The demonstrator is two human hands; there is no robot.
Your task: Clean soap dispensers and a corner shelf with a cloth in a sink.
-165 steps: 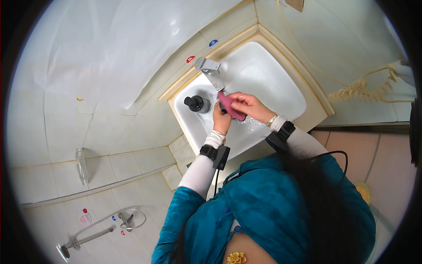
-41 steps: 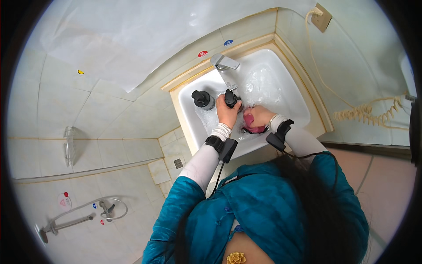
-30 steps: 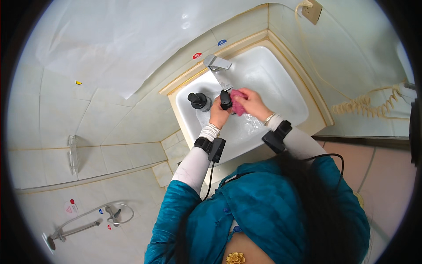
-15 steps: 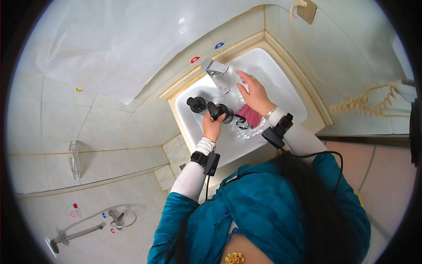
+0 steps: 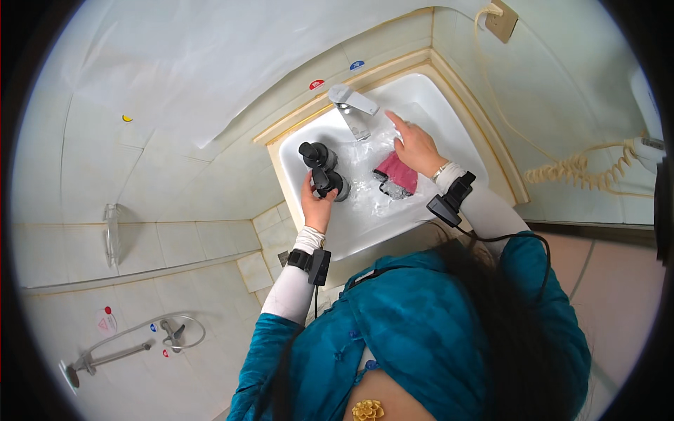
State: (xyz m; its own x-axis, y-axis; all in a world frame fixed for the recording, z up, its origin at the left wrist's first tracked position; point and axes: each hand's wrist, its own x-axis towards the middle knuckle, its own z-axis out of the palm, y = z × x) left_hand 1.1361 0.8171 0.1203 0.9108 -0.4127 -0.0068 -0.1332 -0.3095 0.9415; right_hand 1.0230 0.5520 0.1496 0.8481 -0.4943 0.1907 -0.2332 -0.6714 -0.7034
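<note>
My left hand (image 5: pixel 318 209) is wrapped round a dark bottle with a black pump top (image 5: pixel 330 184) at the left side of the white sink (image 5: pixel 365 235). A second dark pump bottle (image 5: pixel 317 153) stands right behind it, close to touching. My right hand (image 5: pixel 417 149) hovers over the right half of the sink, holding nothing, index finger stretched toward the chrome tap (image 5: pixel 351 112) with a small gap between. Below that hand a pink cloth with black trim (image 5: pixel 397 172) lies wet in the rippling, bubbly water.
A tan ledge (image 5: pixel 484 133) frames the sink against the tiled walls. Off to the right hangs a coiled cream cord (image 5: pixel 572 172) below a wall socket (image 5: pixel 501 21). A glass shelf (image 5: pixel 111 235) and a hand shower (image 5: pixel 74 375) are on the left wall.
My left hand has moved the bottle left, beside the other one. The right hand stays near the tap, whose lever now looks raised. More of the pink cloth shows.
</note>
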